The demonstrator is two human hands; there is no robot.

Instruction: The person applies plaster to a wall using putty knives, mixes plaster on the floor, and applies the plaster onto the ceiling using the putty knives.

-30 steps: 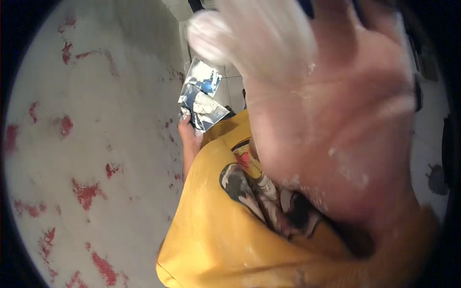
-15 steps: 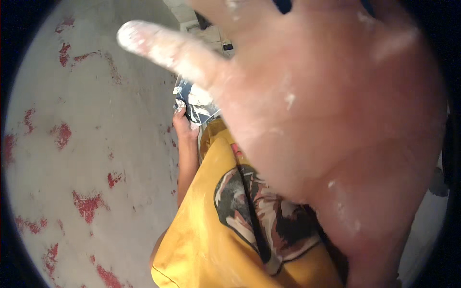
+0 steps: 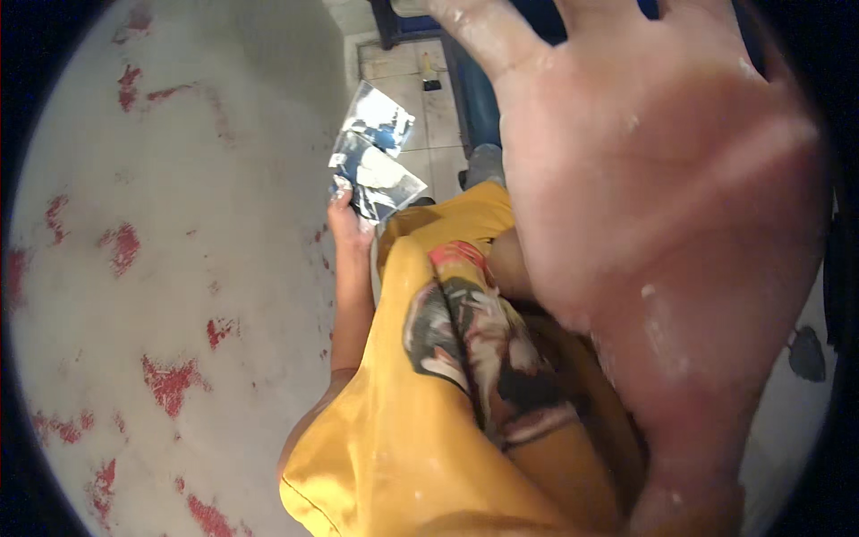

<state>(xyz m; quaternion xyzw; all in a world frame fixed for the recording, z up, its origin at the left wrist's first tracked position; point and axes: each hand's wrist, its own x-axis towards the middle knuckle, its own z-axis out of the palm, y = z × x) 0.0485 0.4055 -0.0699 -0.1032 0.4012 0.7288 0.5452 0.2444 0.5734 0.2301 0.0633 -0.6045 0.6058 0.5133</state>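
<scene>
My left hand (image 3: 347,213) is closed round two flat, rectangular putty scrapers (image 3: 380,179), held beside the wall. White paste covers much of their dark, shiny faces, and one blade fans out above the other. Paste also coats my left thumb. Close to the camera, my right hand (image 3: 662,188) is raised with the palm in view and the fingers spread, holding nothing. White smears mark its palm and wrist. Its fingertips are cut off by the top edge. My yellow shirt (image 3: 403,447) with a dark printed picture fills the lower middle.
A grey-white wall (image 3: 224,268) with several rough red patches rises along my left. Below lies a pale tiled floor (image 3: 394,103) with a small brush (image 3: 431,76) on it. A blue, rounded object (image 3: 479,98) stands beyond. Something dark grey (image 3: 807,353) is at the far right.
My right hand has moved right and slightly up, uncovering the scrapers, the floor and the blue object. My left hand stays nearly in place, still gripping the scrapers.
</scene>
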